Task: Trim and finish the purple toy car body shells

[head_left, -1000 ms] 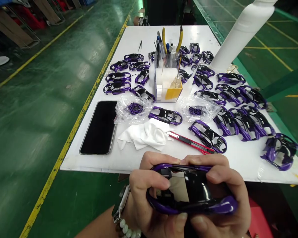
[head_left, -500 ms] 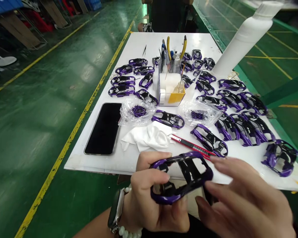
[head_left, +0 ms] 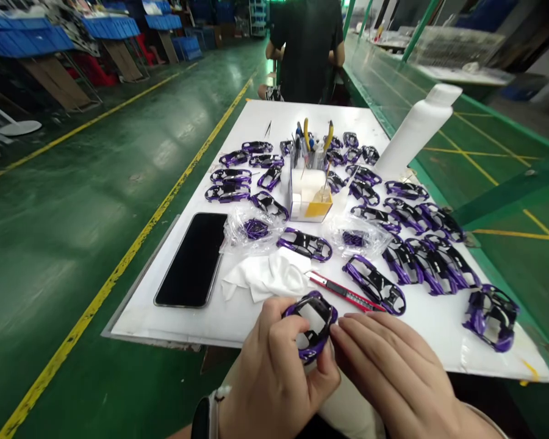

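A purple-and-black toy car body shell [head_left: 319, 305] is pinched in my left hand [head_left: 279, 360], above the near table edge, with one end tipped toward me. My left fingers wrap round its left side and the thumb lies below. My right hand [head_left: 393, 366] has its fingers pressed together, their tips against the shell's right side; its thumb is hidden. Just beyond lie a red utility knife [head_left: 343, 291], a crumpled white cloth [head_left: 265, 277] and another car shell [head_left: 375, 283].
Several more shells cover the white table [head_left: 238, 323] on both sides. A phone [head_left: 192, 259], two plastic bags of purple parts [head_left: 256, 230], a tool holder [head_left: 308, 210] with pliers and a tall white bottle [head_left: 416, 131] stand or lie there. A person [head_left: 306, 49] sits beyond.
My view has tilted up. The shell in my left hand has turned from lengthwise to end-on. My right hand has come in, its spread fingers now together against the shell.
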A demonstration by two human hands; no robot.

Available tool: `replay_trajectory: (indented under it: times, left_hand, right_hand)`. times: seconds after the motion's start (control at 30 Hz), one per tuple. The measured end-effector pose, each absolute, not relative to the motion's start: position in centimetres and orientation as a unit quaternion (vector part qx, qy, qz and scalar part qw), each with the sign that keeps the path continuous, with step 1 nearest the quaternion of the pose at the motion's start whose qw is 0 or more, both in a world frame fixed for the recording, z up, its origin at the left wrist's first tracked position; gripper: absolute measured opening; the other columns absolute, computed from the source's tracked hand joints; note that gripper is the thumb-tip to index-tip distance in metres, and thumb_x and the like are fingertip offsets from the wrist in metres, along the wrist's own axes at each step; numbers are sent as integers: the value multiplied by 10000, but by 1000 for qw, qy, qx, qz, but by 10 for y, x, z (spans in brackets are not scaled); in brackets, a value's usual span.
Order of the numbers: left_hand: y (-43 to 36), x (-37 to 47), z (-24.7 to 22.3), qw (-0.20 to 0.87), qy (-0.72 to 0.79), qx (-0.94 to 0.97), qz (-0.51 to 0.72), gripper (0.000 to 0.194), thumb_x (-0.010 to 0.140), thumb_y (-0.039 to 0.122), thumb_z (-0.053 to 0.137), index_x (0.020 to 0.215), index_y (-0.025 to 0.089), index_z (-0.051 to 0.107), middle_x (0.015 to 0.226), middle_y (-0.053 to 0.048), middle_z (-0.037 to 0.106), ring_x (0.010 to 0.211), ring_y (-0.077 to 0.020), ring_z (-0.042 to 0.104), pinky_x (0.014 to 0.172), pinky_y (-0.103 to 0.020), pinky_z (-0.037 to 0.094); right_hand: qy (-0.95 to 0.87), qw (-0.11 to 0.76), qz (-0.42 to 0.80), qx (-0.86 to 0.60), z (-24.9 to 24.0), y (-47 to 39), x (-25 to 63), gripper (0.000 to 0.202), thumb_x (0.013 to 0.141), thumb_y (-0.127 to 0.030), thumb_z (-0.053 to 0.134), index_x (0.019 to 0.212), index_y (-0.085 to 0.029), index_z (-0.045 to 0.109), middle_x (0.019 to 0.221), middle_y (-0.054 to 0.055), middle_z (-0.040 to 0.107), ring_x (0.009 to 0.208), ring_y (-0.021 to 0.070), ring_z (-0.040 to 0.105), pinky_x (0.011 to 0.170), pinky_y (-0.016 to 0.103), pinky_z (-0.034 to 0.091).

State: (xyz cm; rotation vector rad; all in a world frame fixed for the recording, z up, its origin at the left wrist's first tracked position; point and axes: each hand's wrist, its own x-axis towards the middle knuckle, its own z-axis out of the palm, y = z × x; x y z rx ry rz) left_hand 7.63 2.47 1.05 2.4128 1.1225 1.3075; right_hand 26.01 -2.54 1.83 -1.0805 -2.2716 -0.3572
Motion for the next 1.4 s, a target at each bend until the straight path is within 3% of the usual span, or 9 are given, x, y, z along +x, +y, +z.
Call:
replay_trajectory:
  times: [0.2,0.43,0.6,0.73,0.93,1.07,1.17,1.27,1.4]
  left_hand:
    - [25,71,-3,46,397,829,391,187,945,228,565,1090,136,492,1000,-158,626,798,-261,729,592,-333,644]
    - [35,53,-7,224,441,758,424,174,961,276,592,1090,222,489,1018,-87,631,875,-223,704,725,-315,599]
    - [41,46,-4,417,536,518,520,294,946,508,624,1045,248,530,1162,-65,576,1057,-229,620,909,-343,513]
    - [43,45,-6,484,520,458,535,329,963,555,594,1060,250,516,1095,-27,593,890,-175,680,840,-306,542]
    - [46,45,-5,554,480,411,542,396,894,601,678,1008,239,570,938,-7,651,795,-169,670,791,-291,557]
    - [46,50,-6,583,454,409,536,403,834,585,756,958,234,601,967,-16,658,808,-165,653,763,-271,557]
    - [46,53,-8,603,441,408,525,397,799,539,806,919,222,599,980,-31,663,836,-172,656,785,-275,562]
    - [46,52,-11,620,430,408,515,405,772,518,834,907,221,592,1002,-42,666,922,-198,680,839,-291,569]
    - [48,46,-15,637,414,422,496,380,774,471,850,919,228,596,1029,-42,671,936,-190,698,863,-284,565]
  right_hand:
    - [-854,261,-203,-402,23,-8,251,359,1014,-12,323,1043,-38,680,969,130,765,901,236,721,887,395,549]
    - [-829,218,-242,-455,16,-3,255,259,952,3,441,1034,-32,684,937,153,704,850,257,642,875,435,513]
    - [-807,161,-240,-515,-1,3,240,377,861,65,387,717,-137,672,702,104,588,661,262,519,722,422,474]
    - [-816,170,-194,-517,-3,5,240,375,878,53,410,666,-173,620,699,71,582,640,238,522,673,375,461]
    - [-782,231,-99,-571,23,46,292,235,1047,-224,471,1021,-167,697,808,50,666,730,196,633,725,346,511]
    - [-671,261,-64,-691,22,121,335,356,994,-446,647,1194,-153,618,969,45,661,796,187,649,735,358,563]
    - [-627,248,-20,-738,10,172,349,307,986,-437,672,1108,-157,647,1046,56,660,882,198,658,795,389,582]
    - [-611,259,22,-748,4,193,349,248,986,-398,685,1015,-152,662,967,32,667,807,170,657,740,346,589]
    - [-584,369,19,-722,23,172,348,324,985,-441,669,904,-127,657,804,18,684,649,133,653,580,266,540]
